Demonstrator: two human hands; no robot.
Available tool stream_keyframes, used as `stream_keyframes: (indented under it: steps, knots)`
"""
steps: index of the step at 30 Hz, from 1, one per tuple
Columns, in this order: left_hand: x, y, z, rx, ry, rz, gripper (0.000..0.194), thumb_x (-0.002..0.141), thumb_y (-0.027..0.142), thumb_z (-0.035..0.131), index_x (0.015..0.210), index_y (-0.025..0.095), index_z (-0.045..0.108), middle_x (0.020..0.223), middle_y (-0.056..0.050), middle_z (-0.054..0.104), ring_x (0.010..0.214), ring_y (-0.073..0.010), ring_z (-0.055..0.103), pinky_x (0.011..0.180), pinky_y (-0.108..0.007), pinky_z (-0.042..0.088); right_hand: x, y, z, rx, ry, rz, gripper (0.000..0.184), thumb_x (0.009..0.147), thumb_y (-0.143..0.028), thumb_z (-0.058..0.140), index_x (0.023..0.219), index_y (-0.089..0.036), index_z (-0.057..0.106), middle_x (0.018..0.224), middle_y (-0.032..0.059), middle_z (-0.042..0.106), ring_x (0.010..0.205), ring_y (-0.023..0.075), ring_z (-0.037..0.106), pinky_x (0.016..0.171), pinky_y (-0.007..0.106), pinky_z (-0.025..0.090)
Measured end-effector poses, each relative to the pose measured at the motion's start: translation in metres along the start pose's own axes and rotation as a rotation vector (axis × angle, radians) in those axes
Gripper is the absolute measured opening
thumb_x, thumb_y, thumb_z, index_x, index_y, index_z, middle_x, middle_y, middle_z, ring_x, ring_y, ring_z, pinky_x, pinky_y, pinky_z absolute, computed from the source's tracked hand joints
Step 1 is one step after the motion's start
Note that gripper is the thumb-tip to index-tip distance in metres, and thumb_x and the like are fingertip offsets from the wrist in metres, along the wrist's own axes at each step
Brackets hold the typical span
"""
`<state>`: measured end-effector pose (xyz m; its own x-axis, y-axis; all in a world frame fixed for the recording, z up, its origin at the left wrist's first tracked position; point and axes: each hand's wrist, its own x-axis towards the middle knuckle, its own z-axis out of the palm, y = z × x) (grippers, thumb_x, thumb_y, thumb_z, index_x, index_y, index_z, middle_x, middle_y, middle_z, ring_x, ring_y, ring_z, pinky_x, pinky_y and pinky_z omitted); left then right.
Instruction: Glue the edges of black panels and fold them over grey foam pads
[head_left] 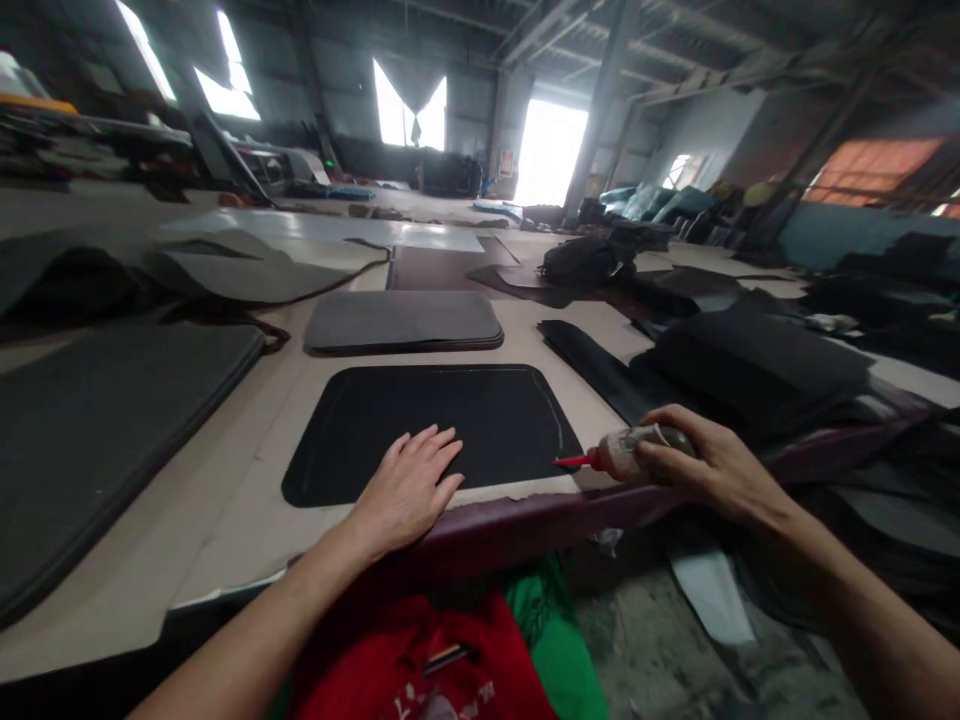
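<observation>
A black rounded-corner panel (420,410) lies flat on the table before me. My left hand (412,480) rests on its near edge, palm down, fingers stretched out. My right hand (694,455) is wrapped round a squeeze bottle (626,452) with a red nozzle, held tilted nearly sideways. The nozzle's tip is at the panel's near right corner; whether it touches I cannot tell. A thin pale line runs along the panel's right edge, and fainter ones show along the far and left edges.
Behind the panel sits a stack of grey rounded panels (405,320). A large dark grey stack (127,420) lies to the left. Black sheets (757,360) are piled on the right, beside a narrow black strip (585,360). Maroon material (510,525) hangs over the table's front edge.
</observation>
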<state>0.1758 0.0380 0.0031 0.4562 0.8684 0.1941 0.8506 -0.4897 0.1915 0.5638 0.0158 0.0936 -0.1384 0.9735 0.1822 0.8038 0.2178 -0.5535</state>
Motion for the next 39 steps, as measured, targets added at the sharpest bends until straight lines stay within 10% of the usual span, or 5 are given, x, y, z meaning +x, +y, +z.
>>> stream_keyframes:
  steps: [7, 12, 16, 31, 39]
  knots:
    - [-0.007, -0.02, -0.023, -0.33, 0.088, -0.049, 0.047, 0.1, 0.039, 0.039, 0.138, 0.018, 0.057, 0.149, -0.009, 0.054, 0.139, -0.0246, 0.047, 0.12, -0.048, 0.035, 0.036, -0.037, 0.024, 0.016, -0.074, -0.14, 0.031, 0.086, -0.049, 0.061, 0.101, -0.022, 0.065, 0.086, 0.0015, 0.065, 0.076, 0.0207, 0.06, 0.065, 0.03, 0.044]
    - [-0.052, -0.077, -0.061, -0.337, 0.385, -0.379, 0.043, 0.095, 0.039, 0.04, 0.124, 0.02, 0.066, 0.13, -0.007, 0.067, 0.123, -0.0249, 0.06, 0.112, -0.042, 0.043, 0.063, -0.075, 0.054, 0.025, -0.148, -0.323, 0.025, 0.088, -0.043, 0.06, 0.099, -0.021, 0.064, 0.09, 0.0019, 0.065, 0.081, 0.0203, 0.06, 0.068, 0.029, 0.043]
    - [-0.092, -0.109, -0.066, -0.296, 0.399, -0.559, 0.042, 0.094, 0.034, 0.039, 0.121, 0.018, 0.067, 0.12, -0.009, 0.071, 0.114, -0.0255, 0.064, 0.106, -0.042, 0.047, 0.078, -0.108, 0.081, 0.041, -0.179, -0.448, 0.022, 0.089, -0.041, 0.059, 0.1, -0.022, 0.064, 0.095, 0.0026, 0.065, 0.084, 0.0208, 0.06, 0.071, 0.031, 0.043]
    - [-0.108, -0.118, -0.05, -0.2, 0.349, -0.42, 0.041, 0.095, 0.021, 0.038, 0.125, 0.02, 0.066, 0.11, -0.007, 0.073, 0.106, -0.022, 0.063, 0.097, -0.04, 0.052, 0.114, -0.202, 0.163, 0.071, -0.234, -0.68, 0.018, 0.089, -0.035, 0.058, 0.102, -0.023, 0.059, 0.103, 0.0032, 0.063, 0.088, 0.021, 0.057, 0.074, 0.03, 0.039]
    - [-0.109, -0.115, -0.051, -0.155, 0.344, -0.405, 0.042, 0.095, 0.019, 0.037, 0.127, 0.019, 0.064, 0.112, -0.008, 0.072, 0.107, -0.0222, 0.063, 0.098, -0.04, 0.052, 0.13, -0.186, 0.174, 0.425, -0.15, -0.334, 0.022, 0.084, -0.041, 0.062, 0.097, -0.024, 0.061, 0.084, 0.0, 0.062, 0.074, 0.0194, 0.056, 0.062, 0.029, 0.04]
